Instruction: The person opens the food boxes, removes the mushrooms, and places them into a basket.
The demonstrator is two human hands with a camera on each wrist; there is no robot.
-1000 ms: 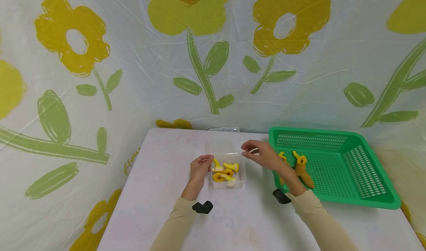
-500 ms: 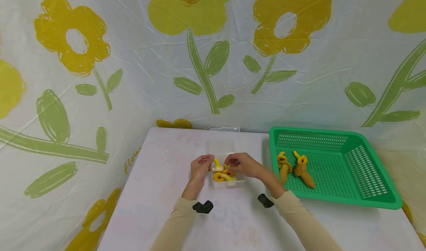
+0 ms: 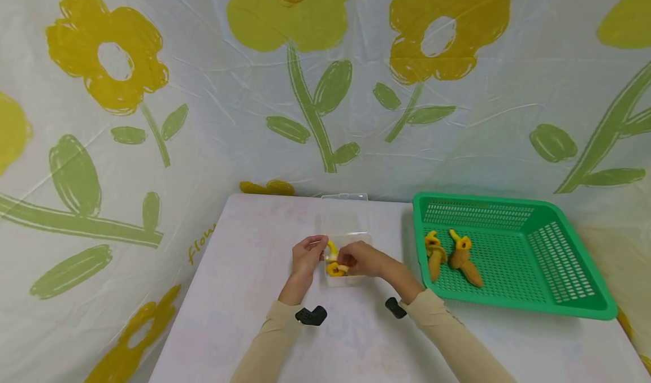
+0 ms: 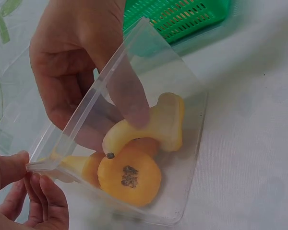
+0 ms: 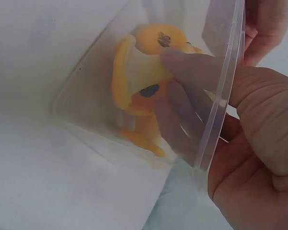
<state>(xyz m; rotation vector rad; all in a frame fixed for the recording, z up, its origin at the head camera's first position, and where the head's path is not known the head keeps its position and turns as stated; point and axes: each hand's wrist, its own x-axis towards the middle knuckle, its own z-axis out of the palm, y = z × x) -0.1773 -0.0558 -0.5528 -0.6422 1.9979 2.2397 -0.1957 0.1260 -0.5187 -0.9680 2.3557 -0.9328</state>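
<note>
A clear plastic box (image 3: 351,282) stands on the table, with its lid (image 3: 344,216) folded open behind. Several yellow and orange curved pieces, like cut squash or mushroom shapes, lie inside. One orange piece (image 4: 129,179) has a dark rough centre. My left hand (image 3: 307,254) pinches the box's left rim between thumb and fingers. My right hand (image 3: 365,259) reaches over the rim into the box. In the right wrist view its thumb and fingers close around the narrow end of a pale yellow curved piece (image 5: 146,69). Part of the contents is hidden behind the right hand.
A green perforated basket (image 3: 519,202) stands at the table's right. It holds two brown elongated items, a left one (image 3: 434,261) and a right one (image 3: 465,267), both topped with yellow curled pieces. A flower-printed cloth (image 3: 213,117) hangs behind the table.
My right hand has moved left from beside the basket, down into the box, and closed on a pale yellow piece. My left hand has stayed at the box's rim.
</note>
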